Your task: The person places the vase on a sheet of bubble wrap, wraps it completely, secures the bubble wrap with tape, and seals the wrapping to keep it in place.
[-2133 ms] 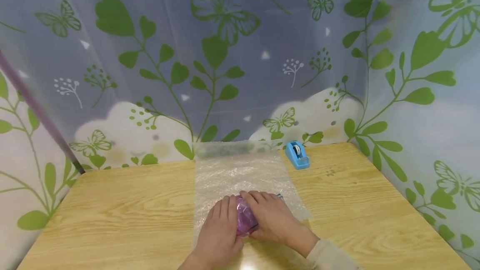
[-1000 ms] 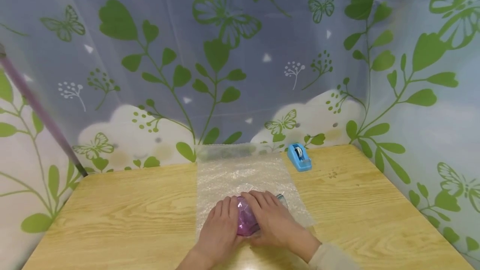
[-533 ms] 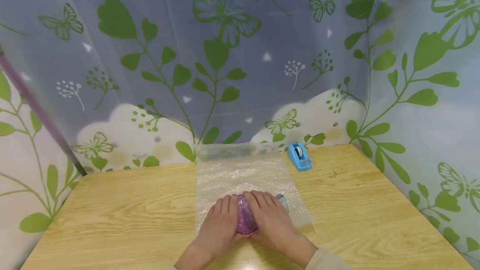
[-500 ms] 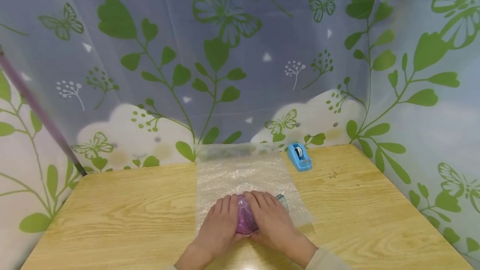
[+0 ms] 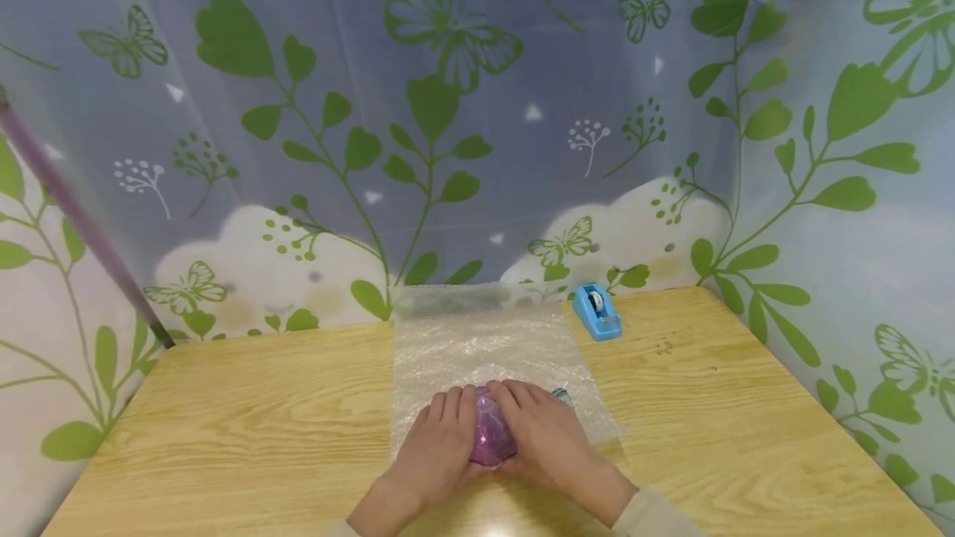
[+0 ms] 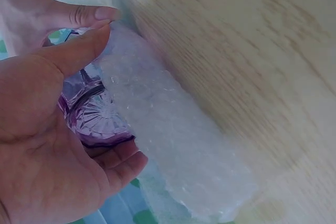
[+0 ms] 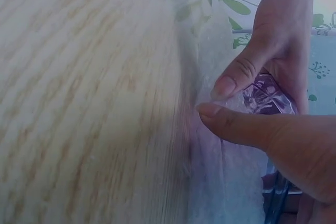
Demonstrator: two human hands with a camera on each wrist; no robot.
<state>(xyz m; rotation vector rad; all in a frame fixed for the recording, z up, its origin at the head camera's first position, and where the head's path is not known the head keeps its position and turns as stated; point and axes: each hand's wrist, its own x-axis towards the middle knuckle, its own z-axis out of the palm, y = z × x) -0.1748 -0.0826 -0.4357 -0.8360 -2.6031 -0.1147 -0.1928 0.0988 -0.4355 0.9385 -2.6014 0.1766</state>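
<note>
A purple faceted glass (image 5: 492, 433) lies on its side on a sheet of clear bubble wrap (image 5: 477, 342). My left hand (image 5: 435, 447) grips its left end, where a starburst pattern shows in the left wrist view. Gripping the right part is my right hand (image 5: 550, 442), with a bluish-green end of the glass (image 5: 563, 396) poking out beyond it. Both thumbs press the near edge of the wrap (image 6: 157, 108) up against the glass, their tips close together. Fingers of both hands arch over the far side.
A blue tape dispenser (image 5: 597, 313) stands at the back of the wooden table (image 5: 261, 404), right of the wrap. The wrap's far edge rests against the leaf-patterned curtain (image 5: 462, 147). A purple pole (image 5: 82, 222) leans at the left.
Both hands stay on the glass in nearly the same place. Slightly less of the bluish-green end shows beside my right hand than half a second ago.
</note>
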